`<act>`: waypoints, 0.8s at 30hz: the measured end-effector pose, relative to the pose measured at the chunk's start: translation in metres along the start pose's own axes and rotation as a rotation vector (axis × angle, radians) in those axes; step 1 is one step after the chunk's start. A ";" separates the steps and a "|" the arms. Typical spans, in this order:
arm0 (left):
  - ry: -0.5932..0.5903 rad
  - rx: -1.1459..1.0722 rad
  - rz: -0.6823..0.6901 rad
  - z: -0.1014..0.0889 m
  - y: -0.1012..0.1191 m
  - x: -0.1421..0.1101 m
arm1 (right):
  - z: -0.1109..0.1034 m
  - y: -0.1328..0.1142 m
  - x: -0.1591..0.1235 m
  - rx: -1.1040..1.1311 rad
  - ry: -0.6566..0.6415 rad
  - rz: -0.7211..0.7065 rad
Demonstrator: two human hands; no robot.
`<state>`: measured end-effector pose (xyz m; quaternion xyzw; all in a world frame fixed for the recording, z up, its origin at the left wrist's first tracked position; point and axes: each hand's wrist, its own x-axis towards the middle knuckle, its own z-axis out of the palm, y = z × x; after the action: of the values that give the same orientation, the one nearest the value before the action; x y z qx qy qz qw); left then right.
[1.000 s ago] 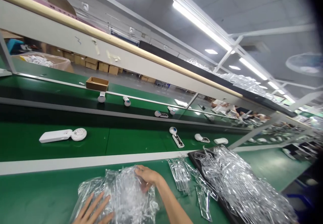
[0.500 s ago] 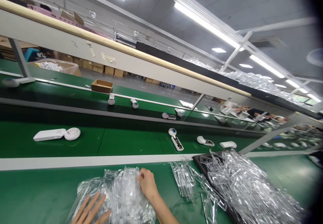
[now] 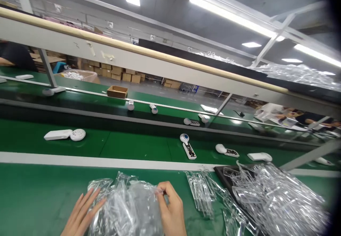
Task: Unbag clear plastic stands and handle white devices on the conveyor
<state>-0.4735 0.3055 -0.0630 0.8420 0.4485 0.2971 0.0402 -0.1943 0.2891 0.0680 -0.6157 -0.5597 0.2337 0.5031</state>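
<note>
A clear plastic bag (image 3: 128, 207) lies crumpled on the green worktop in front of me. My right hand (image 3: 170, 207) pinches the bag's upper right edge between thumb and fingers. On the left side, my left hand (image 3: 84, 211) rests with its fingers stretched out over the bag's edge. Whether anything is inside the bag I cannot make out. Right of my right hand lies a row of clear plastic pieces (image 3: 201, 193). Beyond it, a large heap of similar clear pieces (image 3: 282, 197) fills a black tray (image 3: 223, 174).
White handheld devices sit on the green belt behind the worktop, among them a closed one (image 3: 60, 134) and one showing its circuit board (image 3: 188, 149). A slanted metal post (image 3: 311, 154) stands at right. Farther back are a small brown box (image 3: 117, 91) and other people at the edges.
The view has shifted slightly. My right hand has drawn the bag's edge aside, and the bag's surface has spread and changed shape. My left hand stays spread at its left side.
</note>
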 end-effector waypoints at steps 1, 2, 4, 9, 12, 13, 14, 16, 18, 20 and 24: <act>0.008 -0.009 -0.029 -0.003 -0.002 0.002 | -0.002 -0.003 0.001 0.034 -0.005 -0.008; 0.020 -0.012 -0.060 -0.006 -0.004 0.004 | -0.004 -0.006 0.003 0.072 -0.002 -0.009; 0.051 -0.004 -0.117 -0.011 -0.009 0.007 | -0.007 -0.011 0.005 0.140 0.018 0.022; 0.097 -0.024 -0.173 -0.023 -0.004 0.009 | -0.013 -0.025 0.011 0.258 0.018 0.073; 0.127 -0.064 -0.216 -0.034 0.009 0.011 | -0.016 -0.032 0.016 0.280 -0.021 0.076; 0.143 -0.079 -0.229 -0.038 0.013 0.012 | -0.017 -0.034 0.017 0.291 -0.042 0.073; 0.156 -0.096 -0.239 -0.043 0.017 0.013 | -0.018 -0.036 0.019 0.302 -0.057 0.068; 0.169 -0.134 -0.254 -0.052 0.025 0.014 | -0.019 -0.039 0.021 0.320 -0.076 0.084; 0.170 -0.171 -0.289 -0.060 0.032 0.016 | -0.018 -0.043 0.023 0.330 -0.082 0.117; 0.177 -0.213 -0.365 -0.067 0.037 0.017 | -0.015 -0.047 0.025 0.346 -0.064 0.120; 0.244 -0.351 -0.515 -0.078 0.036 0.014 | 0.004 -0.051 0.027 0.367 -0.113 0.140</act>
<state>-0.4830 0.2796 0.0197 0.6395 0.5900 0.4484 0.2046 -0.2137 0.3085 0.1186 -0.5369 -0.4907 0.4004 0.5574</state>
